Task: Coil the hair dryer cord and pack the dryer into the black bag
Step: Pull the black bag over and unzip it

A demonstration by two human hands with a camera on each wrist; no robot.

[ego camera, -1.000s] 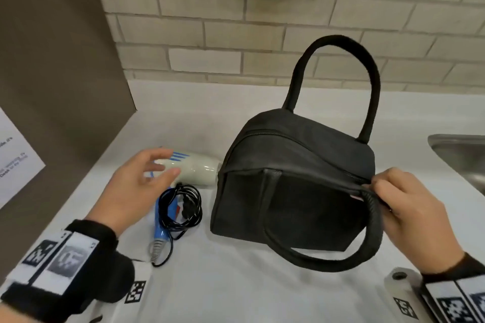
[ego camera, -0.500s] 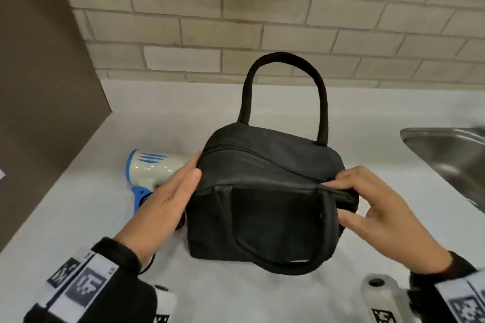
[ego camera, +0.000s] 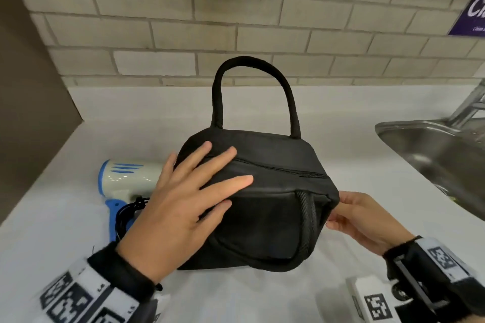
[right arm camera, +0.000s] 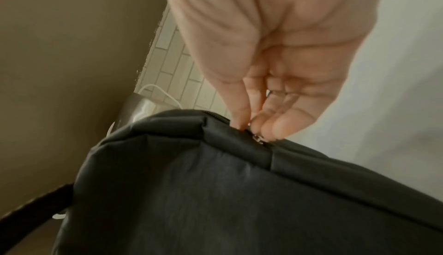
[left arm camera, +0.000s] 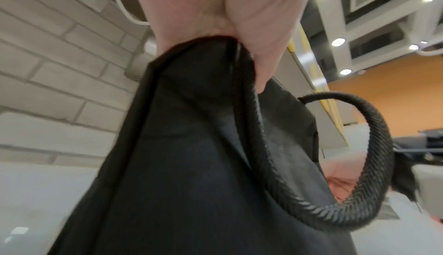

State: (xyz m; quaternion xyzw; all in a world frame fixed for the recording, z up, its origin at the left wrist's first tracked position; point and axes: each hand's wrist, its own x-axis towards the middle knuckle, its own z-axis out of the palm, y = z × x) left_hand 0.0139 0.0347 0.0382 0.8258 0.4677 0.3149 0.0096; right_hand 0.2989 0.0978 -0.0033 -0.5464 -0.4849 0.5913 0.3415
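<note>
Pressing flat on the black bag [ego camera: 265, 191], the left hand [ego camera: 183, 207] is lying w/ fingers straight and spread wide over the bag's near-left top corner, palm down, fingertips reaching toward the zipper line [ego camera: 280, 169]. Nothing is being gripped there. In the left wrist view the palm [left arm camera: 215, 6] is sitting right on the fabric, and the ribbed near handle [left arm camera: 374, 164] is drooping in a loop beside it.

The right hand [ego camera: 367, 220] is coming in from the bag's right end, thumb and fingertips narrowed into a pinch at the corner. The right wrist view is showing those fingertips [right arm camera: 282, 124] closing on a small metal zipper pull [right arm camera: 258, 138] at the seam; the rest of that hand is staying clear of the bag.

The bag is standing on the white counter [ego camera: 78, 244], about mid-counter, zipper looking closed along the top, far handle [ego camera: 256, 71] arching upright, near handle [ego camera: 305, 217] hanging down the front face.

The hair dryer [ego camera: 128, 178] is lying on its side just left of the bag, outside it, partly hidden behind the left hand and wrist. Its blue grip is pointing toward the person, w/ the black cord [ego camera: 128, 214] bunched in a coil next to the grip.

Edges: a brown panel [ego camera: 34, 99] is closing off the counter on the left, a brick wall [ego camera: 236, 21] is running behind, and a steel sink [ego camera: 441, 155] is sitting to the right, apart from the bag. Bare counter is showing behind the bag and betw. bag and sink.
</note>
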